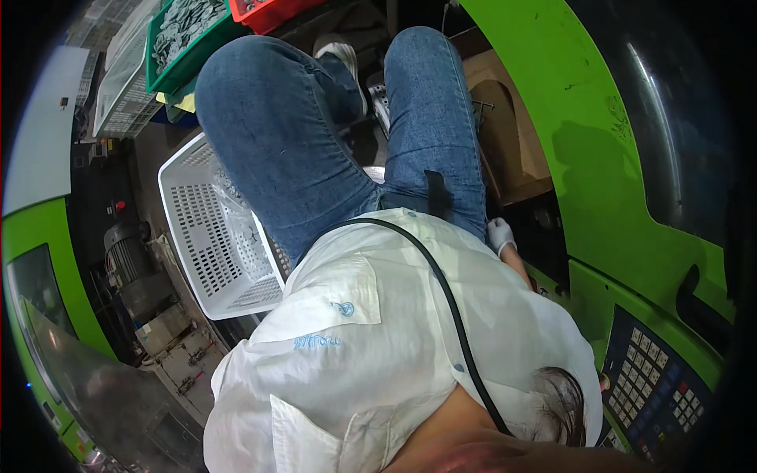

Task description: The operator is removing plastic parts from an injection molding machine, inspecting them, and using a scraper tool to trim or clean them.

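My right hand [499, 235], in a white glove, hangs beside my right thigh, next to the dark gap under the green machine [579, 158]. Only a small part of it shows past my shirt, and its fingers are too small and hidden to make out. Whether it holds anything cannot be seen. My left hand is out of view. Close by my left leg stands a white perforated plastic basket [206, 236] with some small pale pieces at its far end, partly covered by my thigh.
Far left are a green crate [154, 77] of flat grey pieces, a red crate [264, 17] and another white basket [122, 110]. A keypad panel [650, 378] sits low right. A brown board or box [512, 118] lies right of my knee. An electric motor [134, 264] stands left.
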A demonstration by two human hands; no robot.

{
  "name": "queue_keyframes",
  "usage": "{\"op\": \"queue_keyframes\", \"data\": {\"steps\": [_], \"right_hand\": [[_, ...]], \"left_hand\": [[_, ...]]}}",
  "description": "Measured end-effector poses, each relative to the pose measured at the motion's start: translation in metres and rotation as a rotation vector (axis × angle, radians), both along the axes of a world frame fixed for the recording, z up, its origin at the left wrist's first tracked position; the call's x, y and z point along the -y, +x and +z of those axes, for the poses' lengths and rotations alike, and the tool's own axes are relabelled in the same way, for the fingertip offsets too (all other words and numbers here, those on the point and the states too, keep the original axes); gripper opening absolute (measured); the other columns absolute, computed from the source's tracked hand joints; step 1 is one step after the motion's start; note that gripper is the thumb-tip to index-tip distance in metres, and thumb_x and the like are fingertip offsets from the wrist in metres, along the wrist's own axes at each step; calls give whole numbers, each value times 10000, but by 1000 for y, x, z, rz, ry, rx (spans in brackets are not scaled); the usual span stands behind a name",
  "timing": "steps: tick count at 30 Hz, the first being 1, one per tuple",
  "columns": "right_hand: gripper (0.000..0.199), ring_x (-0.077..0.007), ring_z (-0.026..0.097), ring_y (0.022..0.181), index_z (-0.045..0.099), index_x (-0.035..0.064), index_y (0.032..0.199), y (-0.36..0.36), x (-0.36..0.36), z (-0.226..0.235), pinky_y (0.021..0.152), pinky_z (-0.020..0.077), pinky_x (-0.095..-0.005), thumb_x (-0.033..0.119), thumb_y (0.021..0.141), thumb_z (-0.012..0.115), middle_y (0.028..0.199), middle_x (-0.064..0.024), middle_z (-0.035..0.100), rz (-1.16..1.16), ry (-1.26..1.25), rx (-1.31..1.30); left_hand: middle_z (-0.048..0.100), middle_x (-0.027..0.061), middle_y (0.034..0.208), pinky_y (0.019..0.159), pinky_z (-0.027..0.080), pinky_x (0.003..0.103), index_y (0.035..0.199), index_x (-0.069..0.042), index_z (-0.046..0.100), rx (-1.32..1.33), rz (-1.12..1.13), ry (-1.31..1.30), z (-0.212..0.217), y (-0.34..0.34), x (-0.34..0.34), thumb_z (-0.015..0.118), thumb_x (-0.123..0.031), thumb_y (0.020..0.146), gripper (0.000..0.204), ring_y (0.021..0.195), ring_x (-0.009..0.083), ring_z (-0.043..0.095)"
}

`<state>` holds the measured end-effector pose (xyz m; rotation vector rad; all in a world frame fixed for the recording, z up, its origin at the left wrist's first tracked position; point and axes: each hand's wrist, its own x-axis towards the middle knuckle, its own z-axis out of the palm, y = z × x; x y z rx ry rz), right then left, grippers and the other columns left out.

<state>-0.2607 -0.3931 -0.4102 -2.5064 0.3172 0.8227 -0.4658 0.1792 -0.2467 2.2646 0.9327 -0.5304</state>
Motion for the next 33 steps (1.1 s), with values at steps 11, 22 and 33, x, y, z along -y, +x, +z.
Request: {"op": "queue_keyframes", "data": {"steps": [11, 22, 33], "right_hand": [[243, -269, 677, 740, 628, 41, 959, -7, -13, 28, 606, 549, -394, 255, 889, 537, 822, -159, 670, 24, -33, -53], [302, -366, 646, 898, 641, 61, 1043, -27, 29, -65, 791, 509, -407, 279, 881, 508, 950, -218, 660, 197, -168, -37], [293, -367, 635, 920, 638, 72, 1037, 112, -55, 0, 801, 500, -413, 277, 882, 497, 979, -224, 650, 284, -198, -190]], "left_hand": [[658, 230, 919, 734, 517, 475, 1026, -20, 631, -39, 5, -25, -5, -2, -8, 502, -259, 918, 293, 851, 394, 646], [659, 235, 915, 741, 519, 478, 1018, -18, 639, -167, -39, -99, -15, 15, -34, 486, -286, 934, 320, 854, 396, 649], [639, 252, 945, 776, 469, 463, 955, 11, 602, 567, 12, 124, -17, 245, -117, 489, -370, 934, 398, 927, 425, 597]]}}
